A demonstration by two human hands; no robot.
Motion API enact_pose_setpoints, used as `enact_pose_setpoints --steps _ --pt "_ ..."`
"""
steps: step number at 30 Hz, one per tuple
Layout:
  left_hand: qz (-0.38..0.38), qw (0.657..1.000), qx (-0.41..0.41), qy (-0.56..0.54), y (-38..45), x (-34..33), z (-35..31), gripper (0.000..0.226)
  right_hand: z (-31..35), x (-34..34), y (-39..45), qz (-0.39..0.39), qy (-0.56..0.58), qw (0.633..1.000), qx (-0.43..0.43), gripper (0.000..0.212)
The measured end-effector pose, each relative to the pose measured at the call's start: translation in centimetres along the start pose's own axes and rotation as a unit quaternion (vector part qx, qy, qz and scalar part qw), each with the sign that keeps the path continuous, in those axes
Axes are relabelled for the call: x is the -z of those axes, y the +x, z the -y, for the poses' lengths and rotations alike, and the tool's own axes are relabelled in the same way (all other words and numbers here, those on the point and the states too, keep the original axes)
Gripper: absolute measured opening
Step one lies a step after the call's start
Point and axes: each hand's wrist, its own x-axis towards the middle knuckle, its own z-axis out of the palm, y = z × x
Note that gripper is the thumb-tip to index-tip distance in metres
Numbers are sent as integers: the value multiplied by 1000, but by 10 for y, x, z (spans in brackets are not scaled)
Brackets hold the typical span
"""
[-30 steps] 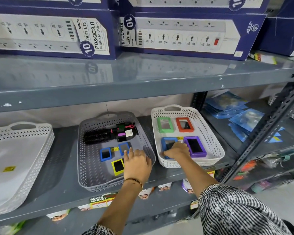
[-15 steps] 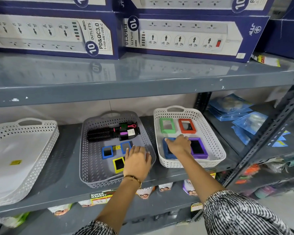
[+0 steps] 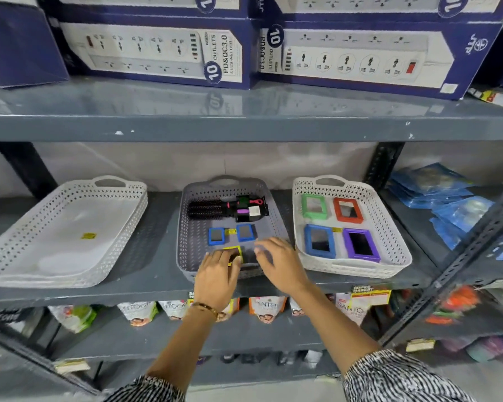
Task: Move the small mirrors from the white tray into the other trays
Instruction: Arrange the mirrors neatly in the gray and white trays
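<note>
Left hand (image 3: 217, 278) pinches the yellow mirror (image 3: 234, 254) in the grey tray (image 3: 186, 227); right hand (image 3: 279, 264) hovers open, empty beside it. Four mirrors wait in the white tray (image 3: 395, 245) rightward. Next: collect another.

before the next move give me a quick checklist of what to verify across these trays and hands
1. Mirrors left in right white tray: four, green, red, blue, purple. Not ok, not emptied.
2. Gray tray has room: ok.
3. Left hand on yellow mirror: grip cannot tell.
4. Right hand empty: looks so, but blurred, cannot tell.
5. Left white tray free to receive: ok.
</note>
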Motion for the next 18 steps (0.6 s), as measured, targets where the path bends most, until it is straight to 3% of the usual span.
enact_pose_setpoints --steps 4,8,18 --pt "30 999 -26 -10 -10 9 14 41 6 -6 -21 11 -10 1000 -12 32" --pt "76 996 -28 -25 -15 18 21 16 14 -10 -32 18 -43 999 -29 29" --pt "94 994 -20 43 -8 27 42 40 34 -13 -24 75 -107 990 -49 30"
